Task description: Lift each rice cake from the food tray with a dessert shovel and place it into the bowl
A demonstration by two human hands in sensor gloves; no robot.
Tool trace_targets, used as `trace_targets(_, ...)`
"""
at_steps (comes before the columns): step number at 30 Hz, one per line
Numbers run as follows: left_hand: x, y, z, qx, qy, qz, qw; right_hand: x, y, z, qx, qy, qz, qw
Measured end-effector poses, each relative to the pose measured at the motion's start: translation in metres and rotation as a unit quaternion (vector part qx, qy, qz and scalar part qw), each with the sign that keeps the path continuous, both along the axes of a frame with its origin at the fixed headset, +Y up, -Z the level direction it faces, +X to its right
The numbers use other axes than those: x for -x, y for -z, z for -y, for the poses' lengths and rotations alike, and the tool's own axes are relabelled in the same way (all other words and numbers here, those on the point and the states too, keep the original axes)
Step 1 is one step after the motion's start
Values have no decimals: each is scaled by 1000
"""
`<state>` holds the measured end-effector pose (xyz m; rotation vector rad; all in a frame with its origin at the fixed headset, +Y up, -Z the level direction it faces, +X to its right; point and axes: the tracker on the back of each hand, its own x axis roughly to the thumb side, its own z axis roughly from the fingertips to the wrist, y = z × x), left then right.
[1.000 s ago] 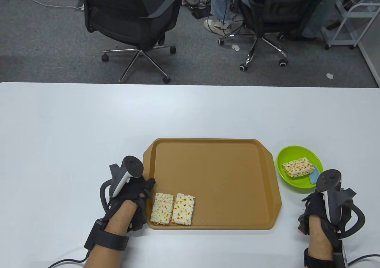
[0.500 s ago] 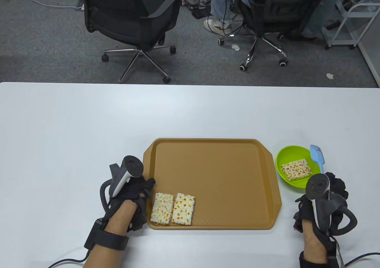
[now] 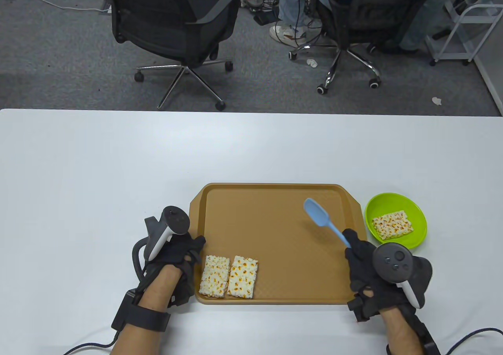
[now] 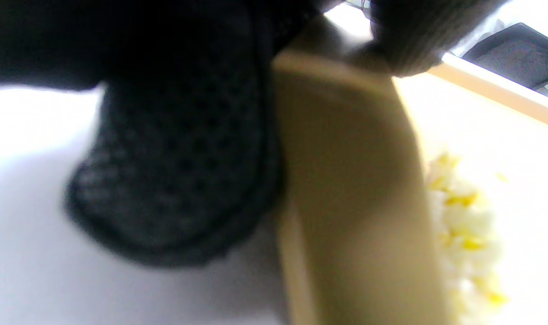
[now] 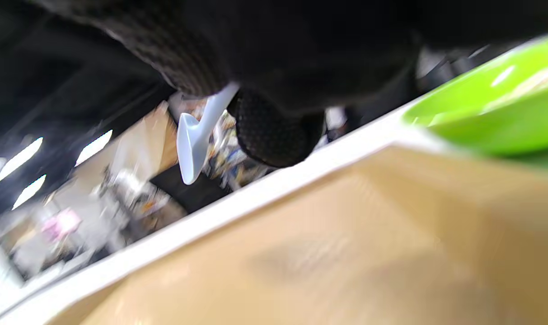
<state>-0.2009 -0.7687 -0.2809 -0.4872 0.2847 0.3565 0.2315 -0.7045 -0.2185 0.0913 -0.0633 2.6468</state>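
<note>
Going from the left, the left hand [image 3: 173,258] is resting against the left rim of the food tray [image 3: 283,197] on the white tabletop [image 3: 98,166]; its fingers are lying along the rim, steadying it by the look of things, and its grip is closing on nothing. Just beside that hand, in the tray's near-left corner, two rice cakes are lying side by side and touching: the left rice cake [image 3: 214,276] and the right rice cake [image 3: 243,276], each with its long axis running away from the person. Further right, over the tray's right half, the dessert shovel [image 3: 320,216] is pointing its blue blade away and to the left, its handle pinched in the grip of the right hand [image 3: 373,276]. So the cakes are lying to the left of the blade and nearer the person, well apart from it; the coming move is probably a sweep leftward and back toward the near edge, meeting the right rice cake first along its long side. At the far right, the green bowl [image 3: 416,239] is sitting just off the tray, holding one delivered rice cake [image 3: 392,225].
</note>
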Motion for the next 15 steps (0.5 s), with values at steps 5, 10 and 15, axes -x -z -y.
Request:
trace_targets(5,0,0,0,1,-1,0,1000,39,-2,25,77,-24,-72,994)
trace_targets(10,0,0,0,1,-1,1,1000,52,-4,32,78,-45,-90,992)
trace_targets(15,0,0,0,1,-1,0,1000,52,-2,34,104,-22,-114,988)
